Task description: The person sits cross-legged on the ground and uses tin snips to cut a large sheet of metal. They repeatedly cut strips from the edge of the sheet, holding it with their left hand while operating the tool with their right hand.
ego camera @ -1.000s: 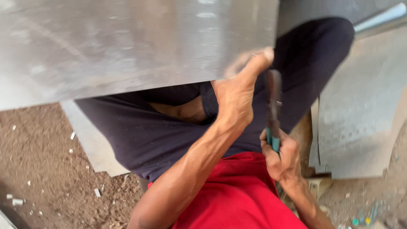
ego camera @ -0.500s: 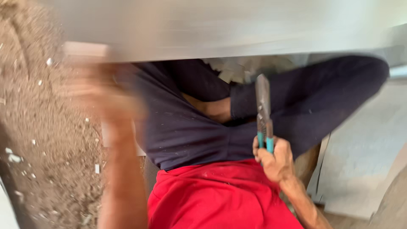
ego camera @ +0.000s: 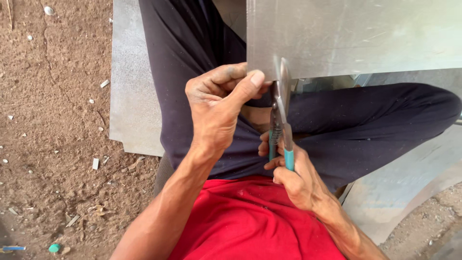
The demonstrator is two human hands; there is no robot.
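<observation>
Two hands busy | left hand (ego camera: 216,108) pinching flat grey sheet-metal panel (ego camera: 356,36) edge | right hand (ego camera: 293,175) clenched around teal-handled tin snips (ego camera: 280,113), blades at edge | next: steady squeeze along cut.

Bare brown dirt floor (ego camera: 53,120), scattered pale scraps (ego camera: 95,163), daylight

Bright, even daylight, no hard sun patches. Metal sheet (ego camera: 356,33) at upper right gives soft pale glare, faint scratches readable. Frame sharp at centre: left hand (ego camera: 219,108) and snips (ego camera: 280,115) crisp, no motion blur. Soft shadow under sheet edge onto dark trousers (ego camera: 365,130). Dirt floor (ego camera: 53,120) at left evenly lit, slightly soft toward edge. Lower right corner blurred.
</observation>
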